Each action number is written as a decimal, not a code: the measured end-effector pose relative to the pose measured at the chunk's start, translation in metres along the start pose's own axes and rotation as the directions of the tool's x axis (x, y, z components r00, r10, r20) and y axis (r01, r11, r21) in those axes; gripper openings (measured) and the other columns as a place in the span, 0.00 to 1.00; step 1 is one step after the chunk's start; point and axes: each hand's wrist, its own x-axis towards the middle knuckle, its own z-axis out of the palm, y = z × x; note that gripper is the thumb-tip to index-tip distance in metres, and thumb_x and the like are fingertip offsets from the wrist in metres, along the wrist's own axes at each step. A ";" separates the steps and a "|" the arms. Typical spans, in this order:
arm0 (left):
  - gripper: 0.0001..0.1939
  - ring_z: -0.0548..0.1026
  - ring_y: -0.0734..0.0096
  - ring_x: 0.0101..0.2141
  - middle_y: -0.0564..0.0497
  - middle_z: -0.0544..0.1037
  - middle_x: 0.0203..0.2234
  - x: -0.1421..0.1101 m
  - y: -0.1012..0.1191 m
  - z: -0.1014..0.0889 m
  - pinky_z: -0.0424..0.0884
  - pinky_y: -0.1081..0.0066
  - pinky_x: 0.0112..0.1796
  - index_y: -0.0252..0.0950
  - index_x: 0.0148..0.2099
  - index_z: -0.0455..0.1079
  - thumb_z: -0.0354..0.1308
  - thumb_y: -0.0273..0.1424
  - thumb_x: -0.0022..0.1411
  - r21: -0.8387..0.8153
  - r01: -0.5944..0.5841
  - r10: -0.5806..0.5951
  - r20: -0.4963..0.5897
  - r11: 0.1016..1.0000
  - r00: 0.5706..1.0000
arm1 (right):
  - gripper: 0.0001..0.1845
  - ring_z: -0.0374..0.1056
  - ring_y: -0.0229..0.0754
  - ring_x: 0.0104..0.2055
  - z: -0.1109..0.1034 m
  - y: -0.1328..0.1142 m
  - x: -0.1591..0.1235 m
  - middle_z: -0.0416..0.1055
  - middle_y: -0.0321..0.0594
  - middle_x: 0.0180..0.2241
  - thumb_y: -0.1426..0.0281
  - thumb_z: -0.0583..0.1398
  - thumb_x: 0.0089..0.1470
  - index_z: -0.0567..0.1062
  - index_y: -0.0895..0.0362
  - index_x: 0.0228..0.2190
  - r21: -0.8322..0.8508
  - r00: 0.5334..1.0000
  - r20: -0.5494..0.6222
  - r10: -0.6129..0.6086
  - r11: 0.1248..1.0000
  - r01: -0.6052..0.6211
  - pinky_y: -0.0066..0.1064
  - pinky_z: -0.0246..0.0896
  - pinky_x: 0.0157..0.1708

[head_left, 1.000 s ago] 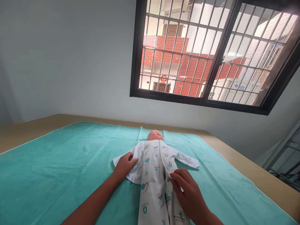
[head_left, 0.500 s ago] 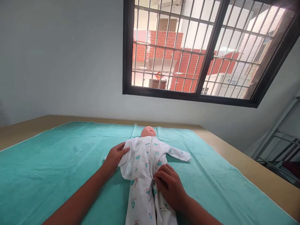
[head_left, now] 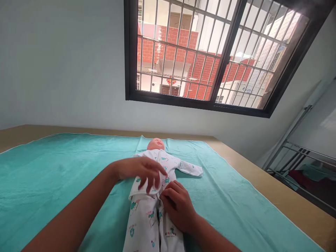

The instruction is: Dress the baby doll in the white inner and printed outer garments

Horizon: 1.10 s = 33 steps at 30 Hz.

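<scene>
A baby doll [head_left: 155, 144] lies on its back, its head away from me. It wears a white printed baby top [head_left: 168, 161] and matching trousers [head_left: 141, 217]. Over the doll's chest and belly hovers my left hand [head_left: 141, 171], fingers apart and pointing right, with nothing in them. My right hand [head_left: 177, 204] is closed at the waist, thumb and fingers pinching the top's lower front edge. One sleeve [head_left: 191, 168] stretches out to the right; the other is mostly hidden behind my left hand.
Beneath the doll a turquoise cloth [head_left: 65, 182] covers much of a tan board surface [head_left: 294, 206]. A barred window [head_left: 183, 52] is in the wall behind. A metal bunk frame [head_left: 288, 143] stands at the right.
My left hand has let go of the left-side sleeve and moved right, over the doll's front. My right hand stays at the waist. The view has shifted slightly.
</scene>
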 end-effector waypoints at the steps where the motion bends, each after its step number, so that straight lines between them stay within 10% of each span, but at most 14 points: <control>1: 0.18 0.76 0.68 0.25 0.48 0.79 0.30 0.002 -0.009 -0.012 0.65 0.75 0.20 0.38 0.46 0.74 0.59 0.43 0.57 0.021 -0.013 0.016 -0.162 1.000 0.987 | 0.08 0.61 0.40 0.32 0.000 0.000 0.000 0.68 0.38 0.28 0.75 0.55 0.58 0.70 0.55 0.27 -0.002 1.000 0.001 0.004 1.000 -0.004 0.33 0.55 0.34; 4: 0.19 0.73 0.71 0.22 0.50 0.77 0.25 0.015 -0.047 -0.045 0.64 0.76 0.19 0.35 0.38 0.72 0.59 0.46 0.56 0.072 0.121 -0.044 -0.661 0.990 0.749 | 0.08 0.61 0.40 0.32 0.000 -0.002 0.000 0.68 0.38 0.28 0.76 0.55 0.58 0.69 0.55 0.27 -0.001 1.000 0.004 0.019 1.000 -0.019 0.33 0.55 0.34; 7: 0.19 0.70 0.74 0.19 0.52 0.75 0.23 0.033 -0.078 -0.057 0.65 0.75 0.19 0.35 0.39 0.69 0.57 0.46 0.56 0.026 0.133 -0.063 -0.779 0.991 0.624 | 0.09 0.60 0.40 0.32 0.001 -0.005 0.000 0.68 0.38 0.28 0.75 0.55 0.59 0.69 0.55 0.27 0.000 0.999 0.004 0.040 0.999 -0.040 0.33 0.55 0.34; 17: 0.17 0.72 0.65 0.51 0.50 0.75 0.51 0.045 -0.040 -0.013 0.64 0.67 0.54 0.38 0.47 0.73 0.49 0.26 0.58 0.300 -0.298 0.423 -0.629 0.906 0.653 | 0.09 0.61 0.39 0.32 0.003 -0.006 0.000 0.67 0.38 0.28 0.76 0.55 0.59 0.70 0.56 0.27 0.023 0.999 -0.003 0.038 0.999 -0.038 0.33 0.56 0.34; 25: 0.20 0.69 0.57 0.55 0.41 0.73 0.54 0.060 -0.061 -0.001 0.61 0.59 0.56 0.34 0.54 0.70 0.44 0.36 0.68 0.558 0.127 0.397 -0.715 0.820 0.575 | 0.06 0.64 0.39 0.32 -0.016 0.013 0.012 0.68 0.37 0.30 0.70 0.55 0.60 0.70 0.55 0.31 0.163 0.935 -0.240 0.260 0.961 -0.225 0.30 0.60 0.32; 33: 0.28 0.53 0.52 0.65 0.35 0.58 0.64 0.076 -0.073 0.041 0.49 0.52 0.62 0.26 0.65 0.56 0.45 0.34 0.66 0.668 0.386 0.425 -0.721 0.636 0.547 | 0.15 0.71 0.43 0.35 0.000 0.063 0.111 0.75 0.45 0.33 0.64 0.52 0.61 0.75 0.58 0.32 -0.388 0.873 0.055 0.484 0.816 -0.428 0.32 0.61 0.36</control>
